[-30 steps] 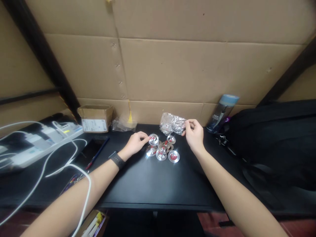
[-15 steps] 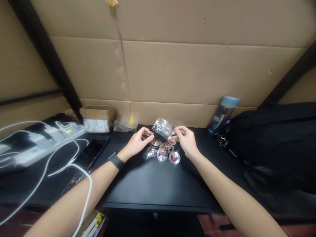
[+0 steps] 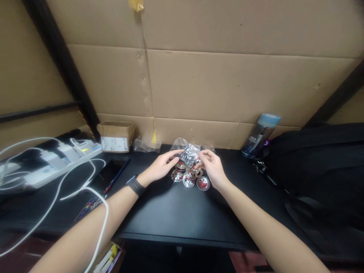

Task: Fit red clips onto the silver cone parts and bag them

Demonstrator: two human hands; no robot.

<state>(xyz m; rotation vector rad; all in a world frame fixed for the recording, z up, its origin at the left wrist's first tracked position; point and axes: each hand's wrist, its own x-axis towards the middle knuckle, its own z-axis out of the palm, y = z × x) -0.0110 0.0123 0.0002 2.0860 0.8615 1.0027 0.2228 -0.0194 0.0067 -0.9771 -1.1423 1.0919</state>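
Several small finger cymbals [image 3: 189,181], shiny metal discs with red cords, lie in a pile on the black table. A crinkled clear plastic bag [image 3: 190,154] rises just behind and partly over them. My right hand [image 3: 212,167] pinches the bag's right side between thumb and fingers. My left hand [image 3: 163,165], with a dark watch on the wrist, has its fingers stretched toward the bag's left side, thumb apart. Whether its fingertips touch the plastic I cannot tell. One cymbal [image 3: 203,183] lies at the pile's front right, below my right hand.
A small cardboard box [image 3: 115,138] and another clear bag [image 3: 147,144] stand along the cardboard wall. On the left are a white power strip [image 3: 48,170], loose cables and a blue pen [image 3: 116,176]. A bottle [image 3: 260,134] and a black backpack [image 3: 318,170] occupy the right.
The bag has come forward and left, now between my hands. My left fingers have straightened from a curl, and my right hand has moved slightly left in relation to the pile.
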